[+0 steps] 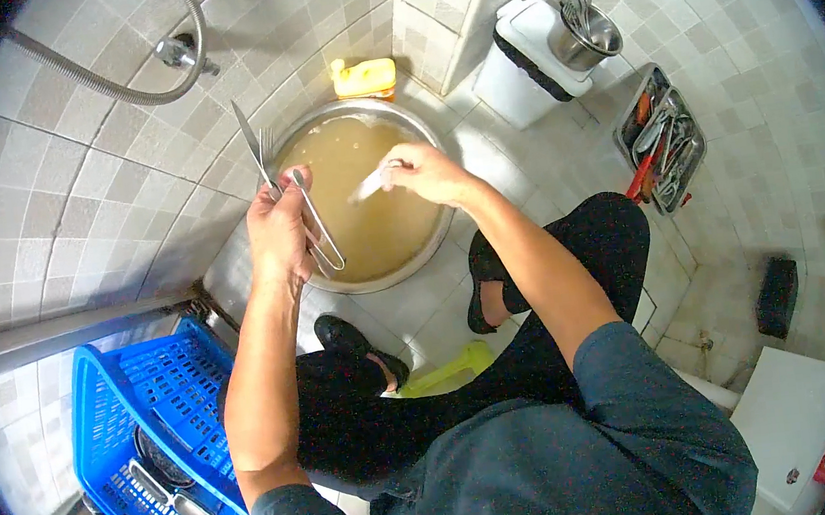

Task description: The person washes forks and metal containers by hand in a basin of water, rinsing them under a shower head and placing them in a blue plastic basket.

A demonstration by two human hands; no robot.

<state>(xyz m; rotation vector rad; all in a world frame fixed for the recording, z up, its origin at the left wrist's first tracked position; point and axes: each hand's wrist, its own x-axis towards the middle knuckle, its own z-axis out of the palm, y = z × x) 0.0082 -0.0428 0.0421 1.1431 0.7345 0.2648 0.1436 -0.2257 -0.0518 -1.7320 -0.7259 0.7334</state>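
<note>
Knife [248, 132]: one; fork [267, 150]: one, in left hand [278, 229]; basin [375, 284]: one.

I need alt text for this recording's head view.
At a metal basin of cloudy water, a person's left hand holds metal cutlery and the right hand a blurred pale item. A blue basket sits at lower left, a tray of utensils at right.

There are 2 hands [274, 230], 2 shoes [344, 336], 1 basin [375, 285] and 1 yellow bottle [365, 77].
</note>
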